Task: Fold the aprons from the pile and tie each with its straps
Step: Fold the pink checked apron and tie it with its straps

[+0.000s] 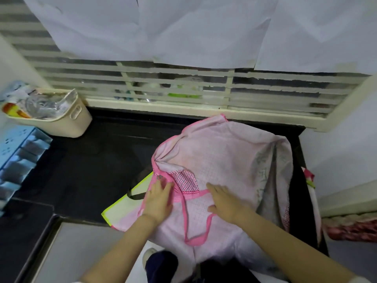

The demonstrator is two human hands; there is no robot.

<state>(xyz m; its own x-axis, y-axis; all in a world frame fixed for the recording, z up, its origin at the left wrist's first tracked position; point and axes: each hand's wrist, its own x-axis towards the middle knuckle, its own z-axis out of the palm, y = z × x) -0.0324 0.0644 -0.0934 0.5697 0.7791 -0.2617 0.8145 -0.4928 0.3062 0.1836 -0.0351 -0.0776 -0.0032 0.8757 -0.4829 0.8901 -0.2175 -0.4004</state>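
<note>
Pink apron [224,156] spread at worktop's [91,160] right front edge, over a yellow-trimmed apron [120,209]. Left hand [159,199] and right hand [224,201] apart, flat, pressing the bib. Smoothing stage, seemingly; next calls for gathering the strap loop [195,240], then folding.

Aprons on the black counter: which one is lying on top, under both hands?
The pink-trimmed apron; the left hand and right hand lie flat on it. The yellow-edged apron only peeks out beneath its left side.

Two aprons [224,156] [122,207], two hands [159,201] [225,203], one basket [67,125].
</note>
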